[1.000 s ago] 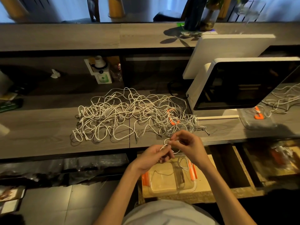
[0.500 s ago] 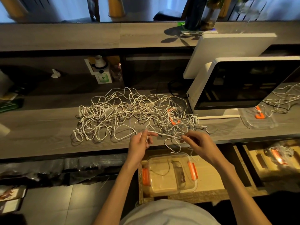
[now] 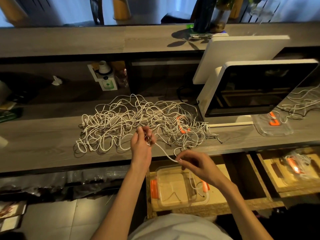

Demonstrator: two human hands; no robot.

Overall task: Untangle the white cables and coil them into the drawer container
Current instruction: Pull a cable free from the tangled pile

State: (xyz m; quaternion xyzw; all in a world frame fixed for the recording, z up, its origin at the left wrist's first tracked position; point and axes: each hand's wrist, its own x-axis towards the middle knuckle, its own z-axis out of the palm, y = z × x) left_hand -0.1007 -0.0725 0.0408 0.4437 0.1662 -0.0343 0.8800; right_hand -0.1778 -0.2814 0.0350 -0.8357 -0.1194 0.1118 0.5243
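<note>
Fingers of both hands pinch one white cable point(image 3: 164, 152): left hand point(image 3: 141, 142) raised, right hand point(image 3: 195, 164) lower

White cable point(image 3: 165, 152): thin, pulled taut btwn left hand point(image 3: 141, 144) pinch and right hand point(image 3: 196, 164) pinch, slanting down to the right. Tangled cable pile point(image 3: 138, 122): loose heap just beyond left grip. Clear container point(image 3: 180, 187) w/ orange clips: lidless, below right grip, one cable end trailing inside.
</note>
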